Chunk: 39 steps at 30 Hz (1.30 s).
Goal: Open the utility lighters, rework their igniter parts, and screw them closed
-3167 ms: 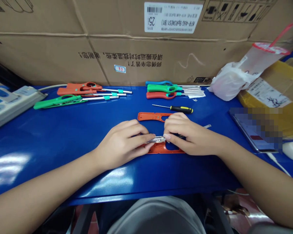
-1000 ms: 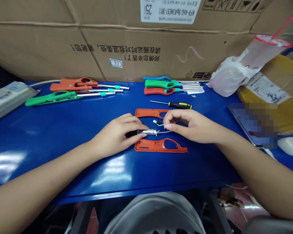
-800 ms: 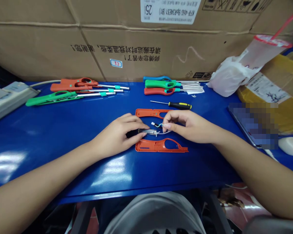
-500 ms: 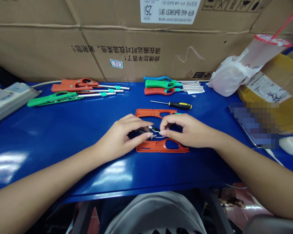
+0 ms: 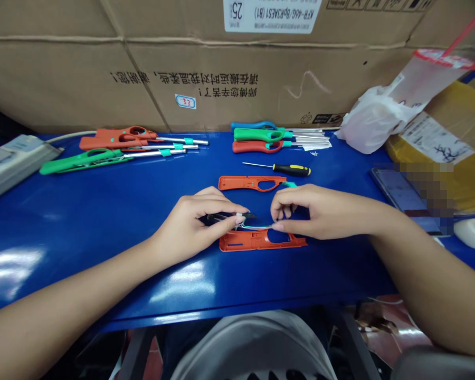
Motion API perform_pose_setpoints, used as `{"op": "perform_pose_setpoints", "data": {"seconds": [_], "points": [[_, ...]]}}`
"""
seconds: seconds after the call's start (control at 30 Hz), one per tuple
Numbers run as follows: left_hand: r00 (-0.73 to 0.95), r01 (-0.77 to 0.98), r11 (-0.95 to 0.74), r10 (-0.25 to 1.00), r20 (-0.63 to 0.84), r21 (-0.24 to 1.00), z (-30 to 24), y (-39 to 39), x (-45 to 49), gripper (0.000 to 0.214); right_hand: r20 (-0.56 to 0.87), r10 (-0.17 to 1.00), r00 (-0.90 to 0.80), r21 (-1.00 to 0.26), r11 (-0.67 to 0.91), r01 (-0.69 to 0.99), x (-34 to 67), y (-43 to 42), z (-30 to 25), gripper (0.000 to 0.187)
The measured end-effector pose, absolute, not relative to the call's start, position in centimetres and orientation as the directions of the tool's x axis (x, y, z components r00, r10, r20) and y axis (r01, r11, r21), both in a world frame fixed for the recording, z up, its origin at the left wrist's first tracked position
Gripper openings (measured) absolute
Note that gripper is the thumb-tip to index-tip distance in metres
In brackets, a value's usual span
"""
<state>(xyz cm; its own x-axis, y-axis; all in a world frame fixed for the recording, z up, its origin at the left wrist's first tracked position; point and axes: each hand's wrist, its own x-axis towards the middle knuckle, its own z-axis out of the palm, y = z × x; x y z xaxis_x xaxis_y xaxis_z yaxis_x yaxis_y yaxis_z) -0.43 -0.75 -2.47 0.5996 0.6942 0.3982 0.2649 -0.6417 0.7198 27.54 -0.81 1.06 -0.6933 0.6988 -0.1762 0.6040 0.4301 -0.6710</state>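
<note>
My left hand pinches a small dark lighter insert between thumb and fingers; much of it is hidden by them. A thin pale wire runs from there to my right hand, whose thumb and finger close on its end. Just below the wire lies an orange lighter shell half, hollow side up, with a finger loop. The other orange shell half lies beyond my hands, a teal trigger piece at its right end. Farther back rests a black and yellow screwdriver.
Orange and green lighters lie at back left; blue, green and red ones at back centre. A cardboard box walls the rear. On the right are a bagged cup, phone and white mouse; a power strip is left.
My right hand has moved slightly right and down, away from my left, drawing the wire out straighter. The teal trigger piece shows more now. The view has shifted a little.
</note>
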Motion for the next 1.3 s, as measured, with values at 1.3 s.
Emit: {"op": "perform_pose_setpoints", "data": {"seconds": [1.3], "points": [[0.833, 0.452, -0.862, 0.5, 0.237, 0.231, -0.9, 0.7, -3.1, 0.017, -0.017, 0.647, -0.762, -0.564, 0.623, 0.542, 28.6, -0.2, 1.2, 0.017]]}}
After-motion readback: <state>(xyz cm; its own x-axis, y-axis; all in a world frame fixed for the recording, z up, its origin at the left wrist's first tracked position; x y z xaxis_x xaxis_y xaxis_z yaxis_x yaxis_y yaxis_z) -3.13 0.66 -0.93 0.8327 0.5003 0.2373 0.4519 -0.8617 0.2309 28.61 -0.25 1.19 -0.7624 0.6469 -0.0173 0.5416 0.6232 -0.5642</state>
